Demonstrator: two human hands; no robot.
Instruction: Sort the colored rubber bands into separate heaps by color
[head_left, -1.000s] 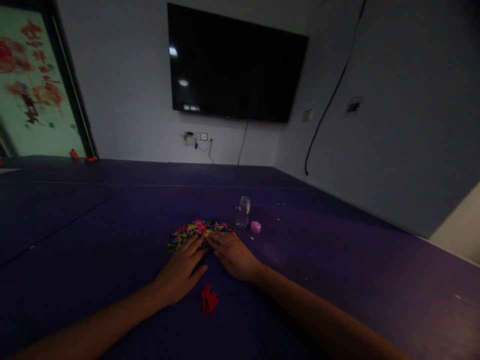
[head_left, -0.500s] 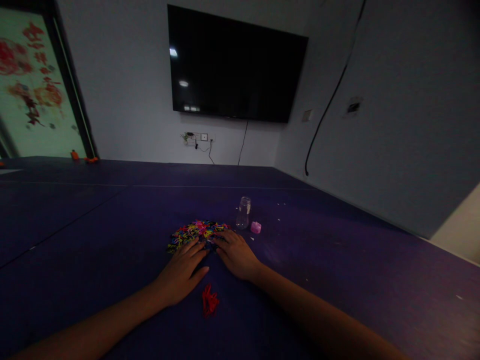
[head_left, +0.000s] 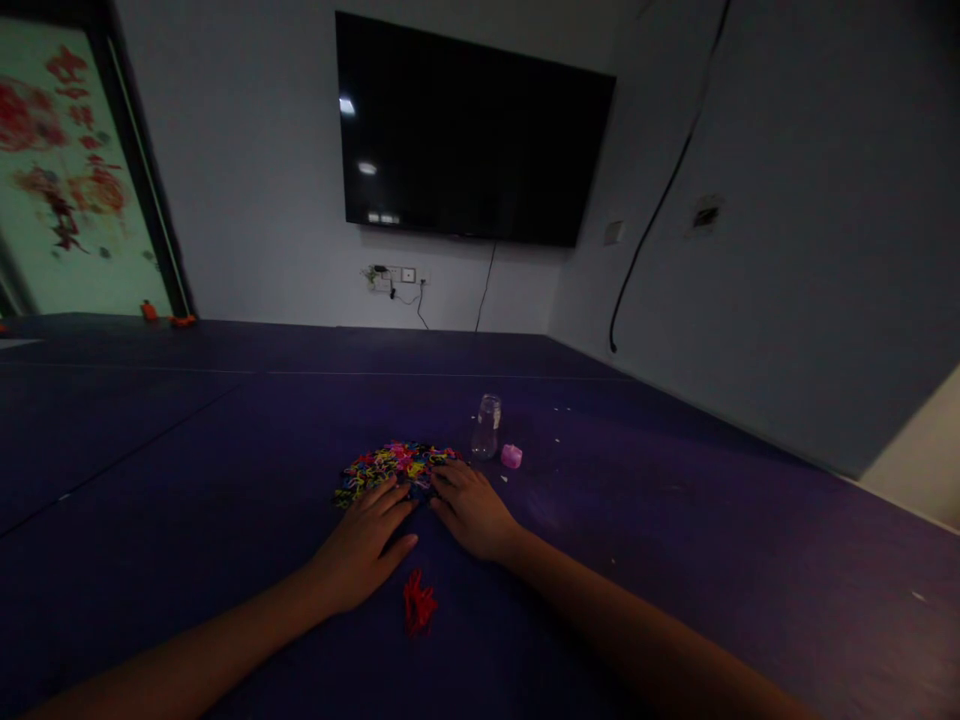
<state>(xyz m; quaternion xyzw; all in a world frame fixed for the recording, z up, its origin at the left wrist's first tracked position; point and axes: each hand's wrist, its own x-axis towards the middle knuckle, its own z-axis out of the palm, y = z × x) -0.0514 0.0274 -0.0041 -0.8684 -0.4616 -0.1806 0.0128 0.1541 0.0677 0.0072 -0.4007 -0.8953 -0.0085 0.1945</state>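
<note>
A pile of small multicoloured rubber bands (head_left: 394, 462) lies spread on the dark purple surface in front of me. My left hand (head_left: 366, 545) rests at its near left edge, fingers spread and thumb held apart. On the near right side, my right hand (head_left: 474, 508) lies with its fingertips on the bands, its fingers apart too. Neither hand shows anything held, though the fingertips are partly lost among the bands. Closer to me, between my forearms, sits a separate small heap of red rubber bands (head_left: 418, 602).
Just past my right hand stands a clear bottle (head_left: 486, 428) without a lid, beside a pink cap (head_left: 511, 456). Small white scraps (head_left: 504, 478) dot the purple surface (head_left: 637, 480). A television (head_left: 472, 130) hangs on the far wall, and a black cable (head_left: 652, 220) hangs at right.
My right hand's fingertips have drawn very slightly towards me and right on the pile. My left hand stays nearly still, and the red heap and bottle look unchanged.
</note>
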